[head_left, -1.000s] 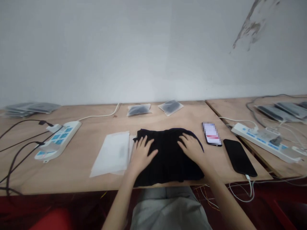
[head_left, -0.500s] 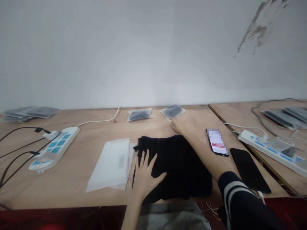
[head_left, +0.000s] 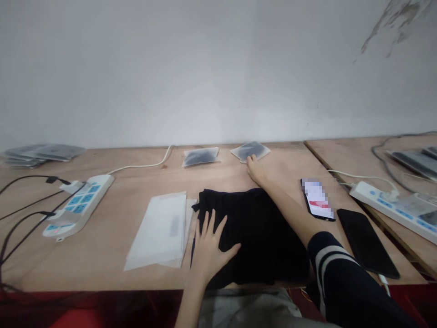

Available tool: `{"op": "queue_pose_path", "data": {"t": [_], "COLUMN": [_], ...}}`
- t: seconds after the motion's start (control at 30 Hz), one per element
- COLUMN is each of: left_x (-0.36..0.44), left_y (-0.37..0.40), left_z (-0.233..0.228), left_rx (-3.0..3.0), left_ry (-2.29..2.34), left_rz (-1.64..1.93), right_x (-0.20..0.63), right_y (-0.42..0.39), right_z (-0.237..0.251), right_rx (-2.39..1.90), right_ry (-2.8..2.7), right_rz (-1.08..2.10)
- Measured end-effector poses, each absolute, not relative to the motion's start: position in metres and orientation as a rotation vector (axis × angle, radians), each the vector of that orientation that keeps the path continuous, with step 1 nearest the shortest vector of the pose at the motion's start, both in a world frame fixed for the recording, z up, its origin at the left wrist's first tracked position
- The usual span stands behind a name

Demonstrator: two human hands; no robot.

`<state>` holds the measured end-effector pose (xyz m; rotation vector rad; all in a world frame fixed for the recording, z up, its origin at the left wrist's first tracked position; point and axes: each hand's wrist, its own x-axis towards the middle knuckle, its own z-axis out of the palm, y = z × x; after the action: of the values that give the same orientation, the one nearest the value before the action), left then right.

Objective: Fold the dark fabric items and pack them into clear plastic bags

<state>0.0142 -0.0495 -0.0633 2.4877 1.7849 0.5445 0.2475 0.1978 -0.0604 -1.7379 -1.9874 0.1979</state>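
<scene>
My left hand [head_left: 210, 250] lies with spread fingers on the left part of a folded black garment [head_left: 252, 237] on the table, pressing it flat. Beyond the garment, my right hand [head_left: 256, 171] reaches forward with curled fingers at the near corner of a frosted plastic bag [head_left: 254, 149] with dark contents. That bag lies flat near the wall. Another frosted bag [head_left: 200, 156] with dark contents lies to its left, untouched. Left of the garment is a stack of white translucent plastic bags [head_left: 157, 230], with one edge close to my left hand.
At the left stands a power strip [head_left: 82, 202] with black cables, and several packed bags [head_left: 44, 152] lie behind it. To the right are a lit phone [head_left: 317, 200], a dark phone [head_left: 367, 241] and a second power strip [head_left: 392, 209]. More packed bags [head_left: 414, 164] lie at far right.
The view has shifted slightly. My right fingers have moved a little farther onto the near corner of the frosted bag. My left hand stays spread on the black garment.
</scene>
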Motion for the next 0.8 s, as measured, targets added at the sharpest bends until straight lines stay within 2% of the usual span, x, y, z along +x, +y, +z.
{"op": "queue_pose_path", "data": {"t": [0.27, 0.53, 0.67, 0.8], "left_x": [0.014, 0.013, 0.014, 0.019], "left_y": [-0.048, -0.047, -0.047, -0.051], "left_z": [-0.063, -0.064, -0.067, -0.051], "left_rx": [2.501, 2.510, 2.490, 2.381], "left_ry": [1.795, 1.789, 1.792, 1.836], "left_rz": [0.563, 0.594, 0.622, 0.880], "right_x": [0.257, 0.253, 0.252, 0.254], "right_y": [0.204, 0.184, 0.166, 0.126], "right_z": [-0.026, -0.011, 0.026, 0.075], "right_rx": [-1.693, -1.426, -1.275, -1.027], "right_ry": [-1.820, -1.854, -1.804, -1.653], "right_rz": [0.182, 0.130, 0.023, -0.228]}}
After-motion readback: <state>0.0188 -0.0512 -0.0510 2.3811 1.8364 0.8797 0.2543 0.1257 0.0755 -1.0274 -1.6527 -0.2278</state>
